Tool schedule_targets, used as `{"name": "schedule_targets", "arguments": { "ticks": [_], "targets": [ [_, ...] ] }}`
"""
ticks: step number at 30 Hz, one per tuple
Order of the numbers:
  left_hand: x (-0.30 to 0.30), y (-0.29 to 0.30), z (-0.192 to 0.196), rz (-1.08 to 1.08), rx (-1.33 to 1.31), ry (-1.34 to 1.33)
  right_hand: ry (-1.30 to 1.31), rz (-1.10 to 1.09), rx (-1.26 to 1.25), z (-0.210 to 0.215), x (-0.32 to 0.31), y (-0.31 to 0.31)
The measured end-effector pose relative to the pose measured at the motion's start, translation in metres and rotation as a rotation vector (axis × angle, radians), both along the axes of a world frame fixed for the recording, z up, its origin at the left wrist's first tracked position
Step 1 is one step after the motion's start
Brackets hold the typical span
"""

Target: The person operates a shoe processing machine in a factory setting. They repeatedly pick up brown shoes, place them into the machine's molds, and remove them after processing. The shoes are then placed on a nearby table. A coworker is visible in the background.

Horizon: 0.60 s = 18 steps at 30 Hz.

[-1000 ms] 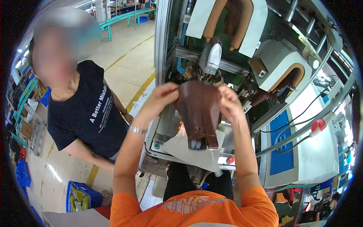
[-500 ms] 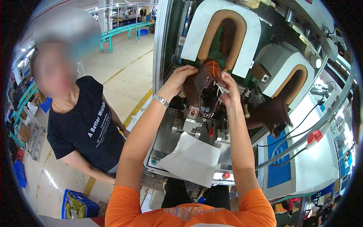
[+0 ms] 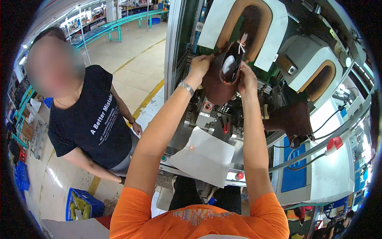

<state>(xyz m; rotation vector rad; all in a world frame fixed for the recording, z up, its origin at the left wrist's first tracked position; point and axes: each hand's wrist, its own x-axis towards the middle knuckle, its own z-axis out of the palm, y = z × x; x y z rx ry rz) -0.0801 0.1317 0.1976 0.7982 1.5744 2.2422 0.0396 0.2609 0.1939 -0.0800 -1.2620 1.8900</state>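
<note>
A dark brown shoe upper point(image 3: 219, 89) hangs between my two hands, in front of the lower mouth of a white U-shaped machine pad with a brown lining point(image 3: 266, 24). Its collar opening faces up, showing a whitish patch inside; a pale lace is tied in a bow point(image 3: 241, 44) at the far end. My left hand point(image 3: 201, 65) is closed on the left edge, fingertips partly hidden. On the opposite side, my right hand point(image 3: 247, 79) grips the collar edge. Below the upper are the machine's metal parts and a red-handled clamp-like piece point(image 3: 226, 126).
Another brown upper point(image 3: 294, 119) sits at the right station, below a second U-shaped pad point(image 3: 318, 81). A white sheet point(image 3: 207, 157) covers the machine's front ledge, beside a red button point(image 3: 239, 175). A person in black point(image 3: 95, 123) stands left, near a blue basket point(image 3: 89, 205). Grey hose point(image 3: 318, 147) crosses right.
The upper has been turned in my hands: its orange-laced front faced up before, and now the collar opening and pale bow show. The whole view has shifted slightly.
</note>
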Motion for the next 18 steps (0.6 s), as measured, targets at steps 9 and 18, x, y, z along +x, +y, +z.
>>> {"name": "schedule_targets", "arguments": {
  "ticks": [9, 18],
  "targets": [
    [0.125, -0.091, 0.022, 0.523, -0.025, 1.282, -0.111, 0.519, -0.404, -0.111, 0.048, -0.059],
    [0.134, -0.091, -0.006, 0.459, -0.450, 1.290, 0.225, 0.578, -0.525, -0.143, -0.001, -0.062]
  ]
}}
